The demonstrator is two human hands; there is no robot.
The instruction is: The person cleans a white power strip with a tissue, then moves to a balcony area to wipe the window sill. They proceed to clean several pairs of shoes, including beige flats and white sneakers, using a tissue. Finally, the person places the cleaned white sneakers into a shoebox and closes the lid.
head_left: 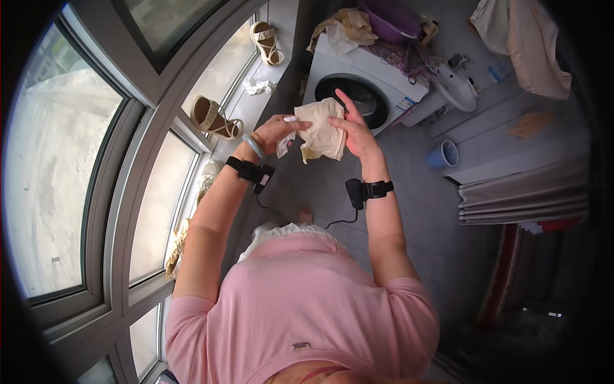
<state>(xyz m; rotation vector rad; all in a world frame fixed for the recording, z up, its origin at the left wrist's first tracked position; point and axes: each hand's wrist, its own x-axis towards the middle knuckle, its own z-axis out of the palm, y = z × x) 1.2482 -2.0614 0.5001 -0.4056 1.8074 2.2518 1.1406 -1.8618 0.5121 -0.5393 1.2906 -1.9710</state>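
Note:
A cream, wrinkled, folded piece that looks like cloth or soft paper (325, 134) is held up between my two hands. My left hand (274, 130) grips its left edge with the thumb on top. The same hand also has a crumpled white tissue (283, 146) hanging below the fingers. My right hand (360, 133) pinches the right edge under its thumb, with the index finger stretched out. The fingers behind the piece are mostly hidden. A yellowish corner droops from its lower left.
Beyond my hands stands a white washing machine (320, 67) with a purple basin (390, 22) on top. Sandals (211, 118) and crumpled white paper (259, 86) lie along the windowsill at left. A sink (455, 89) and a blue bin (442, 155) are at right.

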